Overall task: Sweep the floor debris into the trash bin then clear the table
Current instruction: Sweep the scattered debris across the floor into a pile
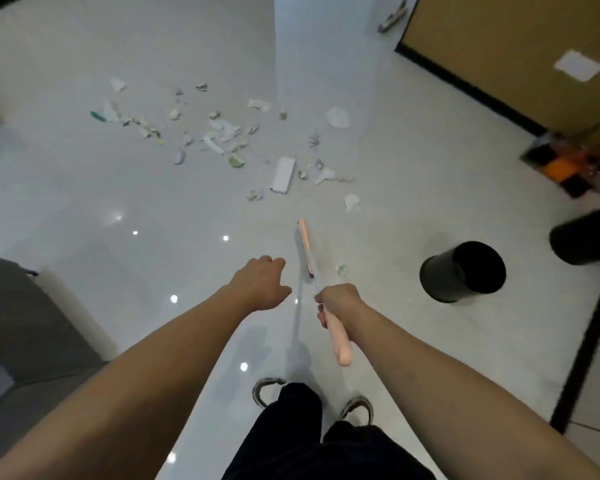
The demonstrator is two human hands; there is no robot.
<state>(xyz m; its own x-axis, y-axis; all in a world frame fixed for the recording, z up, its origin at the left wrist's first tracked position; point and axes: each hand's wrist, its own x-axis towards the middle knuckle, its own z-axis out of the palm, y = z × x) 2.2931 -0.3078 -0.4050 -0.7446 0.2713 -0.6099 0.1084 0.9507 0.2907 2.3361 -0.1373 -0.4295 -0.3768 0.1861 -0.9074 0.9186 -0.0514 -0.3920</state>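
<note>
Right hand [338, 303] grip clamped on broom [305, 245] handle; left hand [260, 284] loose, empty; debris [222, 133] well ahead of broom head.

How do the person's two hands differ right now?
The right hand grips the pink handle of the broom; the left hand holds nothing. The left hand's fingers hang loosely curled above the floor, while the right hand's wrap tightly round the handle. The left hand reaches slightly farther forward than the right. Both are bare and extended over the white floor.
</note>
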